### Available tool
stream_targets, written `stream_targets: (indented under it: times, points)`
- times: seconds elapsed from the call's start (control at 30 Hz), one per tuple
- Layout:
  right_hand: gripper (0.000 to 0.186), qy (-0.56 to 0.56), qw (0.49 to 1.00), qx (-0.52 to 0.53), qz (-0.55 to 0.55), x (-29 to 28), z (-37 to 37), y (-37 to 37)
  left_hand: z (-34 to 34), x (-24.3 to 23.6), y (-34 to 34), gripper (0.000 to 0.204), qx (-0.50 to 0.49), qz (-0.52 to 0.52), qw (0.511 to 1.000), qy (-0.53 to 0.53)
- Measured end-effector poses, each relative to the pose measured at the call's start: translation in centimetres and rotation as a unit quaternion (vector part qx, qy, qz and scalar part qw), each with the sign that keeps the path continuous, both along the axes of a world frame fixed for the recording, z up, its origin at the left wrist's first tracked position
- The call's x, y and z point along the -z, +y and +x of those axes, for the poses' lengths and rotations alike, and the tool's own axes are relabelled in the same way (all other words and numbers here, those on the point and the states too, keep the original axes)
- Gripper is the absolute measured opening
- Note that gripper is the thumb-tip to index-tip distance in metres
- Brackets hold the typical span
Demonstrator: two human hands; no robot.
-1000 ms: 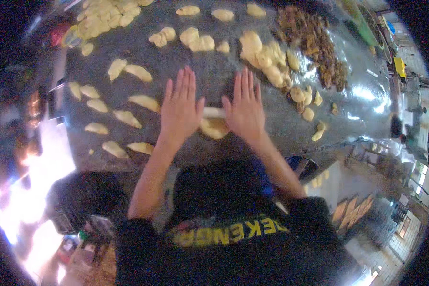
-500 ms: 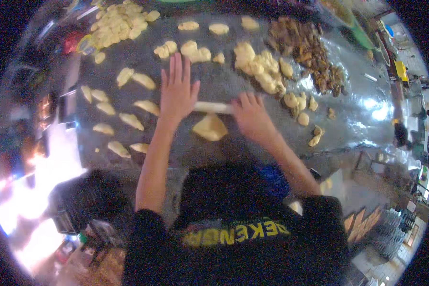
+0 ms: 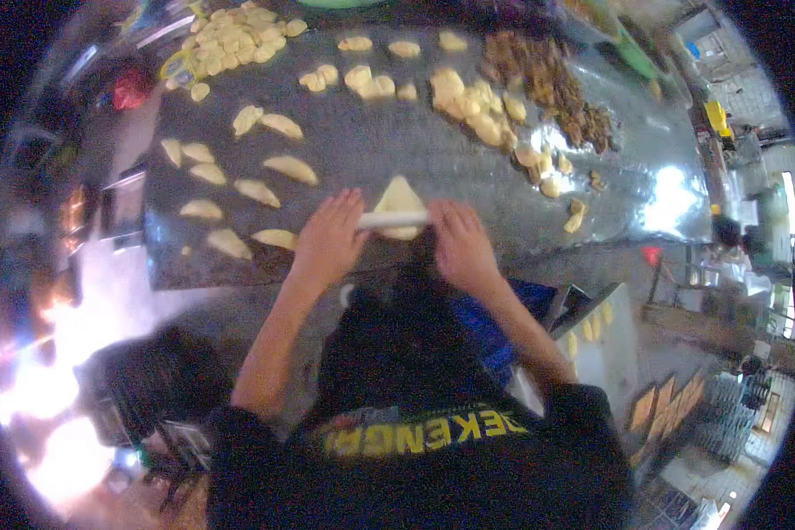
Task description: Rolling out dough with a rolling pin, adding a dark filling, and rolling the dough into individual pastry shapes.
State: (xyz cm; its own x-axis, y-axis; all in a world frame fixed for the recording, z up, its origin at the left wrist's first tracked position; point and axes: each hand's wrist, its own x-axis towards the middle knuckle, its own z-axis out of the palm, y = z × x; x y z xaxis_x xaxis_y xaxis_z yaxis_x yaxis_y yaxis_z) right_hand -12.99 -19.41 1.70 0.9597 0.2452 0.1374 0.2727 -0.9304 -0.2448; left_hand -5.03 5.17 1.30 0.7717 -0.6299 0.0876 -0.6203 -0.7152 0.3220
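Observation:
A pale rolling pin [image 3: 393, 221] lies crosswise over a flattened, roughly triangular piece of dough [image 3: 401, 192] near the table's front edge. The dough's point shows beyond the pin, and a narrow strip shows on the near side. My left hand [image 3: 329, 237] is over the pin's left end, fingers together and bent. On the right end sits my right hand [image 3: 462, 245], its fingers curled over the pin. Both hands cover the pin's ends. Several filled, half-moon dough pieces [image 3: 290, 169] lie on the table left of my left hand.
The dark, shiny table [image 3: 353, 141] carries a heap of small dough pieces [image 3: 230, 40] at far left, dough lumps [image 3: 473, 106] right of centre and a brown, chunky pile [image 3: 548, 84] at far right. A pale board with dough pieces [image 3: 614, 344] stands below the table's right side.
The rolling pin and both hands have come nearer to me across the dough, whose point now shows beyond the pin. My left hand has gone from stretched flat to bent fingers.

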Motion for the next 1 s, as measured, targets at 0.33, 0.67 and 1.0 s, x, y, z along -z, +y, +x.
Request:
stream_targets:
  times: [0.33,0.67,1.0]
  points:
    - [0.043,-0.028,0.999,-0.014,0.014,-0.6,3.0,-0.7,2.4,0.9,-0.3,0.037,0.018,-0.017,0.982,-0.188]
    - [0.046,-0.007,0.999,-0.047,0.018,-0.8,0.4,-1.3,-1.2,-1.0,1.4,0.039,0.011,-0.055,0.998,0.029]
    - [0.061,-0.025,0.991,0.114,-0.064,1.2,7.9,0.9,5.5,1.1,-3.3,0.063,-0.075,0.003,0.995,-0.062]
